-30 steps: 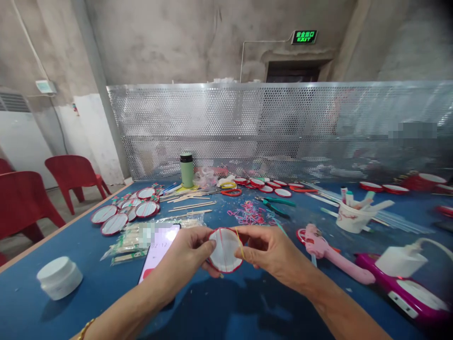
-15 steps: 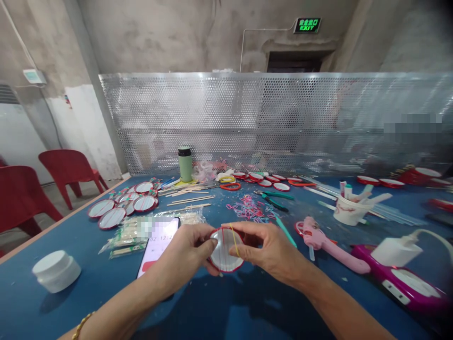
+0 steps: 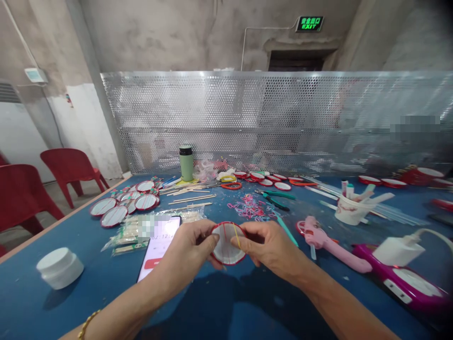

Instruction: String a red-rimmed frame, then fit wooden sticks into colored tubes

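The left hand [image 3: 189,250] and right hand [image 3: 271,246] hold a small round disc [image 3: 226,245] between them, above the blue table [image 3: 219,307] near its front edge. The disc is white with a red rim, held nearly upright and facing the camera. The left fingers pinch its left edge; the right thumb and forefinger pinch its right side, gripping a yellow band [image 3: 236,238] that runs across the face (a thin red line crosses it too).

Just left of the left hand lies a phone [image 3: 159,245], screen lit, partly over a bag of sticks [image 3: 130,236]. A white jar [image 3: 59,267] stands farther left. Right of the hands lies a pink glue gun [image 3: 327,245]. Beyond the disc sit a heap of coloured bands [image 3: 251,210], green pliers [image 3: 274,198], finished discs [image 3: 122,205] and a green bottle [image 3: 186,163].
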The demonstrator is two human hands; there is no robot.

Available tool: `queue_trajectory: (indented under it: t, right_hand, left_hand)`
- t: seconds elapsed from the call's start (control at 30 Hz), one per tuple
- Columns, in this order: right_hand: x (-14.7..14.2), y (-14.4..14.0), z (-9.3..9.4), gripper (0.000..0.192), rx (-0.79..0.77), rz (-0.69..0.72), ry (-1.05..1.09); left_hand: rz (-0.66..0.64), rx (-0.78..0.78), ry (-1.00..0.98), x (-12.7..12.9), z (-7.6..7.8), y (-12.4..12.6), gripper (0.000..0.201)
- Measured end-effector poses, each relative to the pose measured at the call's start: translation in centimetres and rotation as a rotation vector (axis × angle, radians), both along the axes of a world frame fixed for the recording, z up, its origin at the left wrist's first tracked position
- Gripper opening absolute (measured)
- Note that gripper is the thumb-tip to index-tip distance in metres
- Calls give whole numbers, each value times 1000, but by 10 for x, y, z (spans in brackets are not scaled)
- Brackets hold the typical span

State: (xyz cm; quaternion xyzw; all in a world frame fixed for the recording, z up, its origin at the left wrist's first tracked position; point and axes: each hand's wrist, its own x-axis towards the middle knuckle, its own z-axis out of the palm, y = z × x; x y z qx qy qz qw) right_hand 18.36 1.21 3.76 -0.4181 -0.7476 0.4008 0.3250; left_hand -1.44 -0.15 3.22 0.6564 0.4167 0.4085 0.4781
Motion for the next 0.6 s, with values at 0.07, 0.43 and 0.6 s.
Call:
queue_trajectory:
  t: [0.07, 0.43, 0.6]
  right_hand:
    - [-1, 0, -2, 41, 16, -28, -11]
    - [-10, -9, 5, 39, -84, -84, 217]
    - [-13, -11, 4, 32, -98, -132, 348]
  left_hand:
    - [35, 13, -27, 1, 1, -1, 23]
    - [111, 64, -192, -1, 7, 1, 22]
    - [170, 84, -262, -2, 9, 1, 24]
